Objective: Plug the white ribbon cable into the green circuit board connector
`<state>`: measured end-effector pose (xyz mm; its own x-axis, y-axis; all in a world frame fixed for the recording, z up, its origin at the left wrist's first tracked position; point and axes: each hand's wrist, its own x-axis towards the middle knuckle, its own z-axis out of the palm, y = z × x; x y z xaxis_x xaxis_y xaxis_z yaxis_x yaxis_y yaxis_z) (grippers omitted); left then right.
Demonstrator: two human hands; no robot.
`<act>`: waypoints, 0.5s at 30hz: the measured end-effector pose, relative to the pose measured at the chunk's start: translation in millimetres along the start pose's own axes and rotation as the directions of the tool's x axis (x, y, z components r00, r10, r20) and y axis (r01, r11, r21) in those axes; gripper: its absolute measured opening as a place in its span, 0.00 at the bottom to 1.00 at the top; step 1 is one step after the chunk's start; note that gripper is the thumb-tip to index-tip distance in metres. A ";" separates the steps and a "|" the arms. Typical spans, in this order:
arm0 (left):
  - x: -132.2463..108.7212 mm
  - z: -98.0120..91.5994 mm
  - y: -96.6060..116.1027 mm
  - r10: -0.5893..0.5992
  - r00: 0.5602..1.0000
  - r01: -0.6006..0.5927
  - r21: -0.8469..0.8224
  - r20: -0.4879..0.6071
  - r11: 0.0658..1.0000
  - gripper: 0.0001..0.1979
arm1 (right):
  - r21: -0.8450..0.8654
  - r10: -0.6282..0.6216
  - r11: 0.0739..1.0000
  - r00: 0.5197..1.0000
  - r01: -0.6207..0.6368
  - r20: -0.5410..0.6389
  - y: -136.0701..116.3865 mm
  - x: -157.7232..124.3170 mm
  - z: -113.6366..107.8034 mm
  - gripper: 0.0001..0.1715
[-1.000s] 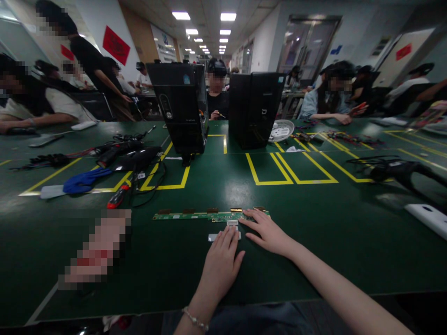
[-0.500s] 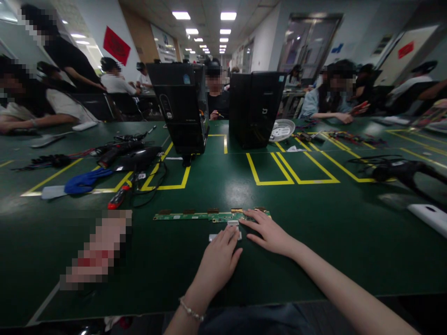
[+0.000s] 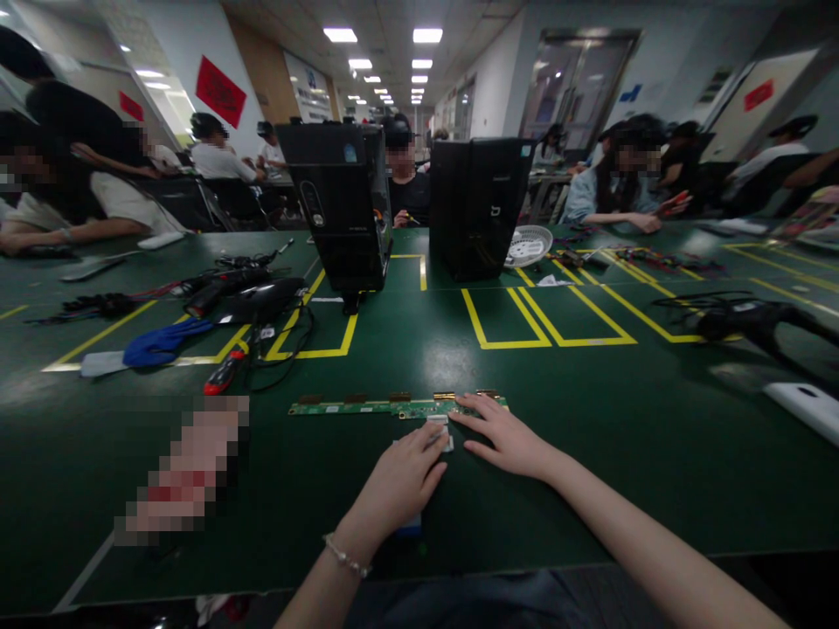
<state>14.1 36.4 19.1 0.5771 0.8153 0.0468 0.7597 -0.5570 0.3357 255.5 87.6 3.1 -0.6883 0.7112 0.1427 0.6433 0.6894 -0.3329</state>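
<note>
A long narrow green circuit board (image 3: 357, 408) with brown tabs along its far edge lies on the table in front of me. My right hand (image 3: 502, 437) rests with spread fingers on the board's right part, covering some of it. At the board's near edge, my left hand (image 3: 403, 476) lies with fingers stretched over a white flat connector piece (image 3: 438, 420), its thumb apart. What sits under those fingertips is mostly hidden. A small blue item (image 3: 412, 526) peeks out below the left palm; its kind cannot be made out.
Two black computer towers (image 3: 481, 210) stand across the green table (image 3: 590, 489). To the left lie a red-black screwdriver (image 3: 224, 373), a blue glove (image 3: 163, 342) and tangled cables (image 3: 98, 306). A white object (image 3: 806, 411) and black cables (image 3: 740, 319) lie right. People sit around.
My left wrist and palm have shifted a little to the left, the fingertips staying by the board. The blue item now shows under the palm. My right hand has not visibly moved.
</note>
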 end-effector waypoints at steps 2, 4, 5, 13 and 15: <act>0.6 2.5 -2.5 0.018 0.999 -0.018 0.001 -0.028 1.000 0.22 | -0.007 0.004 1.000 1.000 -0.004 -0.003 -0.6 -0.1 0.5 0.30; 1.5 4.7 -4.6 0.038 0.997 -0.037 0.005 -0.070 0.999 0.21 | -0.019 0.004 1.000 1.000 -0.005 -0.008 -0.8 -0.1 1.5 0.29; 2.0 5.1 -5.4 0.051 0.994 -0.050 0.008 -0.094 0.999 0.21 | -0.025 0.003 1.000 1.000 -0.004 -0.012 -0.8 -0.2 2.2 0.29; -14.8 -9.8 -15.4 -0.019 0.963 0.041 0.075 -0.268 0.996 0.20 | -0.028 0.014 0.999 1.000 -0.014 -0.010 -0.1 0.0 5.1 0.29; -29.4 -10.9 -25.1 -0.085 0.949 0.118 0.092 -0.305 0.989 0.20 | -0.024 0.020 1.000 1.000 -0.020 0.002 -0.6 -0.1 3.8 0.29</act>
<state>-25.3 28.1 19.5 0.3916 0.8689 0.3027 0.8468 -0.4690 0.2510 253.9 86.6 -0.3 -0.6762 0.7243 0.1345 0.6644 0.6784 -0.3135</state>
